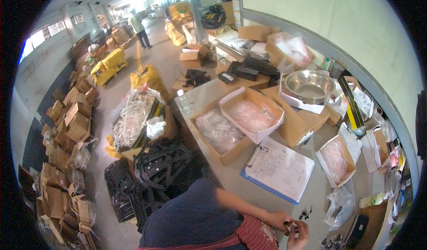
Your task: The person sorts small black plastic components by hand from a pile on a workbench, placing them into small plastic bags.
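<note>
Both of my hands meet low in the view, over the near edge of the grey table. My left hand is closed, its fingertips pinching something small that I cannot make out. Close against it, the fingers of my right hand are curled in and touch the same spot. Several tiny black parts lie loose on the tabletop just beyond my hands. More small dark pieces are heaped at the lower edge, right of my right hand.
A blue clipboard with papers lies ahead of my hands. Beyond stand open cartons of clear plastic bags and a steel bowl. A clear bag lies to the right. Black crates stand left; a person is far off.
</note>
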`<move>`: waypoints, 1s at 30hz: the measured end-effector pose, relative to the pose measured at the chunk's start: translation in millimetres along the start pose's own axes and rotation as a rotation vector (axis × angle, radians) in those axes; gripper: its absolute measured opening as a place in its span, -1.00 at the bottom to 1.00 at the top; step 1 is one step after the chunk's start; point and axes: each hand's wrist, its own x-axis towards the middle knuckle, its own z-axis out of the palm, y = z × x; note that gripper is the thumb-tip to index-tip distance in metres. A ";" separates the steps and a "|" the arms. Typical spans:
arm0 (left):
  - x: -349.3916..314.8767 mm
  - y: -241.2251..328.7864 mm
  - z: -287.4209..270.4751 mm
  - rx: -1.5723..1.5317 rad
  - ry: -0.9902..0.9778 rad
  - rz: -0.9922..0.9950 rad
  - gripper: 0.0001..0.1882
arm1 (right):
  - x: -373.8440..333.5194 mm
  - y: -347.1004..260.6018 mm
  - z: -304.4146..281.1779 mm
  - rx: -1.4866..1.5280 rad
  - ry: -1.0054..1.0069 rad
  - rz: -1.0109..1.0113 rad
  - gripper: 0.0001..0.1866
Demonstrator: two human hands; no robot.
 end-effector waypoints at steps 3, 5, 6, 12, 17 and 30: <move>-0.7 -7.9 -4.3 0.127 -0.082 -0.067 -0.41 | 1.8 58.3 1.1 -0.134 0.061 0.451 -0.45; -0.7 -2.6 -4.0 0.144 -0.035 -0.137 -0.37 | -7.6 104.3 11.6 -0.363 0.120 0.400 -0.22; 0.4 -6.7 -2.6 0.146 -0.038 -0.136 -0.37 | -5.2 108.0 11.1 -0.368 0.097 0.463 -0.18; -1.5 -8.5 -0.6 0.199 0.050 -0.143 -0.47 | 6.9 130.0 31.1 -0.234 0.123 0.257 -0.50; -2.5 -6.9 -7.9 0.141 0.036 -0.064 -0.45 | -0.8 150.8 39.5 -0.173 0.102 0.293 -0.73; -4.6 -8.6 16.7 0.022 -0.068 -0.128 -0.55 | -42.6 113.7 15.1 -0.421 0.045 0.298 -0.79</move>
